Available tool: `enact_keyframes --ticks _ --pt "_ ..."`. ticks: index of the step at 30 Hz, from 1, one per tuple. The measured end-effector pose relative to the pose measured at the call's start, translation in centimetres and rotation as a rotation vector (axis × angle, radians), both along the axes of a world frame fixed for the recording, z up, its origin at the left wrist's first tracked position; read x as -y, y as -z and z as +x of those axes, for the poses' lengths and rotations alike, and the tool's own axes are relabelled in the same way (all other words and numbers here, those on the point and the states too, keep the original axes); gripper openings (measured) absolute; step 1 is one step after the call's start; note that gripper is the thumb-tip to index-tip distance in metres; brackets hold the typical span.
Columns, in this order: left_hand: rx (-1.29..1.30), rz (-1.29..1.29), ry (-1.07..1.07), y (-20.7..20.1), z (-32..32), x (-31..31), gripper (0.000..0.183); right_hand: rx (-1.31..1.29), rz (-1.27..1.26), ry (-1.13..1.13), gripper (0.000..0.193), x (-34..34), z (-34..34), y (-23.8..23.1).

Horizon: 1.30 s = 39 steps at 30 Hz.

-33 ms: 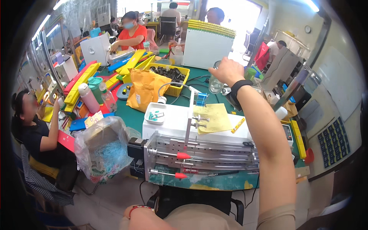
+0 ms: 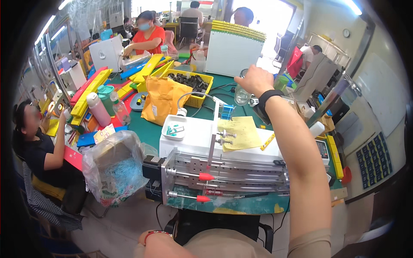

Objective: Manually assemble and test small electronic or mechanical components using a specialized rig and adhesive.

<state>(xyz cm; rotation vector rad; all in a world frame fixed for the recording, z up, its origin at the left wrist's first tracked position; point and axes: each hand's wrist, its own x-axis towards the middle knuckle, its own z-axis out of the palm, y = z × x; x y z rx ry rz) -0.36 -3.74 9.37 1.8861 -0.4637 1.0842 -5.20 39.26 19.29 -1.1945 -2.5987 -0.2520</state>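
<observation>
My right hand (image 2: 257, 81) reaches far over the bench, its fingers closed round the upper part of a clear bottle (image 2: 242, 96) that stands on the green table top. A dark watch band circles that wrist. Low in the picture, my left hand (image 2: 145, 239) is close to my body beside a red bracelet; its fingers are hidden. Between my arms and the bench's far side lies a metal winding machine (image 2: 228, 170) with two red-tipped spindles. Behind it are a white tray (image 2: 175, 127) with small teal parts and a yellow paper sheet (image 2: 241, 134).
A plastic-lined bin (image 2: 124, 167) of blue thread hangs at the bench's left. Beyond stand an orange paper bag (image 2: 161, 101), a yellow basket (image 2: 195, 99) of black parts and a pink bottle (image 2: 100, 111). A white box (image 2: 232, 56) rises at the back; co-workers sit left and behind.
</observation>
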Motion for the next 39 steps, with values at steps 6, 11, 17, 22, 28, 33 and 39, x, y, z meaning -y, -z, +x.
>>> enact_keyframes --ticks 6,11,17,22,28,33,39 --pt "0.069 -0.036 -0.017 1.1 -2.8 -1.5 0.061 0.042 -0.132 0.04 0.059 -3.9 -4.0 4.9" --pt "0.067 -0.049 -0.04 1.8 -4.5 -2.3 0.064 0.081 -0.26 0.025 0.073 -7.5 -5.5 8.6" --pt "0.083 -0.068 -0.053 2.6 -5.2 -2.5 0.068 0.115 -0.297 -0.023 0.071 -9.3 -6.2 11.3" --pt "0.102 -0.084 -0.02 2.5 -4.8 -2.9 0.069 0.102 -0.311 -0.074 0.077 -11.7 -6.1 12.5" --pt "0.068 -0.069 -0.009 1.4 -3.6 -2.4 0.07 0.076 -0.512 -0.013 0.095 -11.4 -6.6 11.9" --pt "-0.008 -0.04 0.007 -0.1 -1.5 -1.0 0.07 -0.233 -0.369 -0.004 0.095 -6.8 -5.5 8.5" --pt "-0.063 0.002 0.084 -1.3 2.8 0.9 0.069 -0.557 -0.185 -0.301 0.081 3.6 0.8 0.6"
